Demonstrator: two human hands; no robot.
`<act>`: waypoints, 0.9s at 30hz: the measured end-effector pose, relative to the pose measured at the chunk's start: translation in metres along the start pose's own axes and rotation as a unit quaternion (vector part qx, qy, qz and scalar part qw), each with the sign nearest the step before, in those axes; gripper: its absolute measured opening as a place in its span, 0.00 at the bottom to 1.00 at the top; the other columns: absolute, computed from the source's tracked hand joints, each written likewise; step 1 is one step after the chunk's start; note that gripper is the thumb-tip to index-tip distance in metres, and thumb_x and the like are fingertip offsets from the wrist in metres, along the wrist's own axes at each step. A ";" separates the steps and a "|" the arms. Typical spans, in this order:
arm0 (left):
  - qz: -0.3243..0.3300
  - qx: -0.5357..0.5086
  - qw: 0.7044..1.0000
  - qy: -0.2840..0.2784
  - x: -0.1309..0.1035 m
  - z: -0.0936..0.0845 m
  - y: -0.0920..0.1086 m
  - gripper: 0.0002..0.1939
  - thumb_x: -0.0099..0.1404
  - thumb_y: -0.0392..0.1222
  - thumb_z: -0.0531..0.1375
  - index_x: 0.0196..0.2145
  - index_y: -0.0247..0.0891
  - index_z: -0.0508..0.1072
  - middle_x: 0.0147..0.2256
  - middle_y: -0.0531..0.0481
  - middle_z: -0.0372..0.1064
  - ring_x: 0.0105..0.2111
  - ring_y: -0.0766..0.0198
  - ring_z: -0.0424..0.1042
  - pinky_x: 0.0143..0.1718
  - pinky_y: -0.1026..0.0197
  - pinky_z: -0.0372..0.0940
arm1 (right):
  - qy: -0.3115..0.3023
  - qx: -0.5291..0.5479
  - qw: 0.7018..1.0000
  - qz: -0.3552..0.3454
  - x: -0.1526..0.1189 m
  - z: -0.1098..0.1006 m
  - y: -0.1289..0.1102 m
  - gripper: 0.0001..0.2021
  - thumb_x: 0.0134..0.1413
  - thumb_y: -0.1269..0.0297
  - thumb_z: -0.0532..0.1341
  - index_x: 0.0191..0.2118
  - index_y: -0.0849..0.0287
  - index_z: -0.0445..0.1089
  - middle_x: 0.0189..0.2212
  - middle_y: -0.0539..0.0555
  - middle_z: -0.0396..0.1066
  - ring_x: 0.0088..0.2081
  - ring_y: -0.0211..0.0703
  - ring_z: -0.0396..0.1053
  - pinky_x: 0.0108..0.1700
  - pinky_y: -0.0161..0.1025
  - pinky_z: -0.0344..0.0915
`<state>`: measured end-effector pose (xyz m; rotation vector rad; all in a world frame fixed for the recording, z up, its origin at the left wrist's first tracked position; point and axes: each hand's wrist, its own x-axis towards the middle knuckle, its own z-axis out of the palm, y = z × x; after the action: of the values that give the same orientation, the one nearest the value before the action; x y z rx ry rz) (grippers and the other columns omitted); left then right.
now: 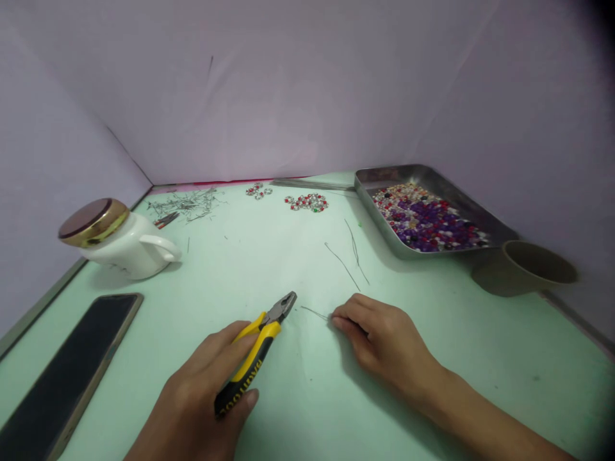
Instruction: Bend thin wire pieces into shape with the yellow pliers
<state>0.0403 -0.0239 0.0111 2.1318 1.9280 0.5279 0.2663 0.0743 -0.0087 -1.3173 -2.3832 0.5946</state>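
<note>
My left hand point(206, 384) is wrapped round the yellow and black handles of a pair of pliers point(259, 346), whose grey jaws point up and to the right. My right hand point(384, 333) pinches a thin piece of wire point(314, 312) between thumb and fingers. The wire's free end points left towards the pliers, a small gap away from the jaws. Beyond my right hand, a few more thin wires point(343, 259) lie loose on the pale green table point(269, 262).
A white mug point(129, 246) with a gold-rimmed lid and a phone point(72, 371) are at left. Wire scraps point(187, 205) lie behind the mug. Beaded rings point(307, 203) sit at the back. A metal tray point(394, 240) of beads and a brown cup point(509, 272) stand at right.
</note>
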 end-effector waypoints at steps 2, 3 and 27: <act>-0.003 0.000 1.000 0.002 0.000 0.000 0.000 0.24 0.55 0.36 0.51 0.50 0.52 0.58 0.52 0.56 0.59 0.50 0.61 0.62 0.49 0.62 0.62 | 0.002 0.000 1.000 -0.006 0.000 0.000 0.001 0.10 0.52 0.69 0.51 0.30 0.58 0.70 0.24 0.52 0.66 0.26 0.38 0.64 0.28 0.34 0.57; -0.002 -0.001 1.000 0.000 0.000 0.000 0.000 0.24 0.55 0.36 0.51 0.50 0.52 0.58 0.52 0.56 0.59 0.50 0.61 0.62 0.49 0.62 0.62 | 0.002 -0.002 1.000 -0.008 0.000 0.000 0.001 0.10 0.52 0.69 0.51 0.29 0.59 0.70 0.24 0.52 0.66 0.26 0.38 0.64 0.28 0.34 0.57; 0.116 0.149 0.981 -0.032 0.007 0.003 0.006 0.23 0.58 0.38 0.52 0.53 0.42 0.59 0.55 0.44 0.58 0.46 0.53 0.65 0.41 0.54 0.67 | -0.002 -0.017 1.000 0.015 0.007 0.000 -0.004 0.11 0.51 0.73 0.50 0.26 0.61 0.69 0.22 0.53 0.64 0.24 0.38 0.62 0.27 0.35 0.56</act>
<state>0.0475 -0.0174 0.0117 2.5453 1.8314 0.2127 0.2603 0.0783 -0.0060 -1.3698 -2.3899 0.5691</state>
